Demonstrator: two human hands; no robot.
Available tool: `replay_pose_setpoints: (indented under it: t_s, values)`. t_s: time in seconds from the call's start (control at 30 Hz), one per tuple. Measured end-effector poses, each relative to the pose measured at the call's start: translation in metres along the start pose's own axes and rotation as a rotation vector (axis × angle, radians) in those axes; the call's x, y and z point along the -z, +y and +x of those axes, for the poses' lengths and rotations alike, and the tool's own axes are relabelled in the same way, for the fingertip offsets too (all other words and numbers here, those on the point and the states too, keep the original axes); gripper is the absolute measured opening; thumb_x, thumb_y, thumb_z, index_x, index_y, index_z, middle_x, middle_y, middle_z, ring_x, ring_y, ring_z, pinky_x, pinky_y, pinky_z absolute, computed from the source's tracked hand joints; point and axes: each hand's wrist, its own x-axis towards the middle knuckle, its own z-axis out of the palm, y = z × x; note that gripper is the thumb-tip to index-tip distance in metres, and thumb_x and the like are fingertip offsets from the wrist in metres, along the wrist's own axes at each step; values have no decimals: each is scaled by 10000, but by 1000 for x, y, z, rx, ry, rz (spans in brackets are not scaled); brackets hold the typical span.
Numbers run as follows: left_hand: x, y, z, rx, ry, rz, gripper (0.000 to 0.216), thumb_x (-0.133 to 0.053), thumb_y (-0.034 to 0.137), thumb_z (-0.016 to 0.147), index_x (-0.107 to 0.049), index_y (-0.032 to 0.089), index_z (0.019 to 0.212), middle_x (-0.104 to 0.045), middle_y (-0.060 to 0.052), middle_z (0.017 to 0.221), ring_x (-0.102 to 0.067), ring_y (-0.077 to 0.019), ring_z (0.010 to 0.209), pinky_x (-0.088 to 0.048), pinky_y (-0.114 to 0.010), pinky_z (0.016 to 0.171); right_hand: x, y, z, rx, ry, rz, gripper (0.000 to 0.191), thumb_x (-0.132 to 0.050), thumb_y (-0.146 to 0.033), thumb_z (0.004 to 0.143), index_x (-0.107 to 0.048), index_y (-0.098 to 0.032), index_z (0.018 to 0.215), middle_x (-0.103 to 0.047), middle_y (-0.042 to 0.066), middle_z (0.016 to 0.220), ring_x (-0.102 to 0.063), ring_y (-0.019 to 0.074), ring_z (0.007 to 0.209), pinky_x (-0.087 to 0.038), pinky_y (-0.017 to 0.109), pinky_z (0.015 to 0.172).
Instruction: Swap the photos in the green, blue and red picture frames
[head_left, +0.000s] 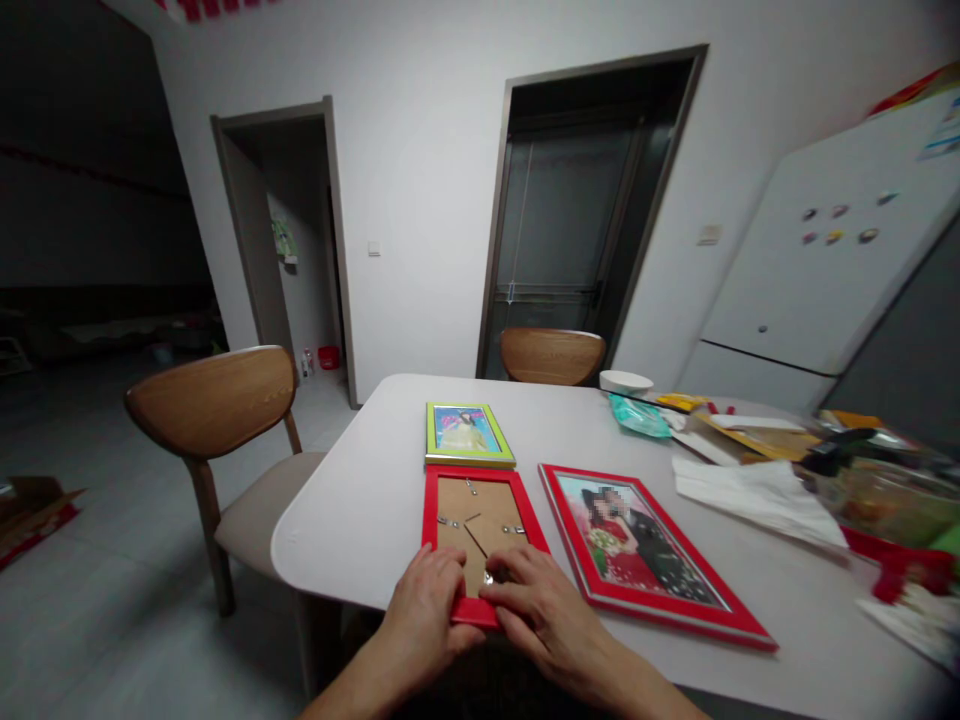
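A small red picture frame (431, 520) lies face down at the table's near edge, its brown backing board (457, 545) facing up. Metal clips sit along the sides of the board, and a thin strut-like line crosses its middle. My left hand (429, 605) is closed around the frame's near left corner, thumb at the near edge. With bent fingers, my right hand (544, 605) grips the near right corner, fingertips at the near metal clip (488, 577). A green picture frame (471, 462) touches the far end. To the right lies a larger red picture frame (675, 608), photo up.
On the white table (352, 500), the right side holds a white bowl (625, 382), a teal packet (639, 416), white paper (757, 498) and blurred clutter. Wooden chairs stand at the left (217, 400) and far side (552, 357). A fridge (817, 290) stands at right.
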Motion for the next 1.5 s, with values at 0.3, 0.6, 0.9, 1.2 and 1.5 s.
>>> replay_pose_setpoints:
  t_s: [0.3, 0.6, 0.9, 1.2, 1.5]
  values:
    - [3, 8, -1, -46, -11, 43, 390, -656, 167, 581, -490, 172, 934, -520, -96, 1114, -462, -250, 1036, -268, -466, 953, -8, 20, -2, -199, 254, 271, 264, -435, -260, 761, -596, -205, 964, -540, 83, 1060, -469, 197, 997, -374, 368, 860]
    - [35, 38, 0, 47, 211, -385, 99, -526, 226, 710, -430, 203, 710, -529, -74, 1010, -496, -234, 925, -412, -385, 792, -9, 14, -2, -684, 574, 1250, 405, -432, -445, 723, -541, -183, 1013, -618, 82, 926, -576, 193, 810, -453, 333, 713]
    - [18, 84, 11, -65, 181, -991, 293, -561, 418, 697, -425, 191, 823, -391, -102, 1232, -415, -261, 1099, -386, -367, 875, -12, -18, 17, -613, 708, 1684, 210, -552, -398, 659, -538, -190, 688, -564, -28, 578, -522, 103, 509, -426, 222, 493]
    - [0, 112, 68, -62, -12, -1338, 561, -578, 134, 648, -316, 154, 1144, -525, -90, 1137, -522, -195, 1001, -429, -313, 857, 80, 104, -49, -868, 604, 787, 397, -471, -292, 691, -532, -184, 1068, -670, 23, 807, -615, 180, 719, -468, 286, 626]
    - [-59, 91, 82, 113, -95, -586, 380, -579, 130, 611, -517, 166, 984, -593, -53, 1024, -525, -226, 945, -398, -346, 832, 84, 175, -77, -969, 314, -36, 437, -421, -321, 705, -546, -153, 1088, -675, 57, 848, -610, 208, 772, -426, 260, 655]
